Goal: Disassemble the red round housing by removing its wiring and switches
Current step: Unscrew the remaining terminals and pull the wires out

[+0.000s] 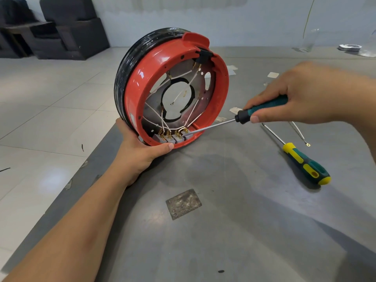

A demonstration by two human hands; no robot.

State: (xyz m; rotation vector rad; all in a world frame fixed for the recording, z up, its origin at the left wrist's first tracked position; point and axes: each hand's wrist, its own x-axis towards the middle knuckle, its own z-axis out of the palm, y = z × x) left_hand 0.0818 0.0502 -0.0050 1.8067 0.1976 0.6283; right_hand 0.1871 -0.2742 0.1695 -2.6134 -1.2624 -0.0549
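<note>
Left hand [140, 151] cupped under the round red plastic housing [173, 88], gripping its bottom rim, propped on edge on the grey desk [234, 231]. Right hand [301, 94] wrapped round a green-and-black screwdriver [262, 109], tip touching the grey switches [173, 138]. No readable writing.

The floor [50, 110] has large pale glossy tiles, with a soft patch of light reflected on it. The wall [223, 19] behind is pale grey-blue, with an uneven border near the top. In the far corner stand two dark armchairs [73, 31] and a dark low table [22, 30] between them.
</note>
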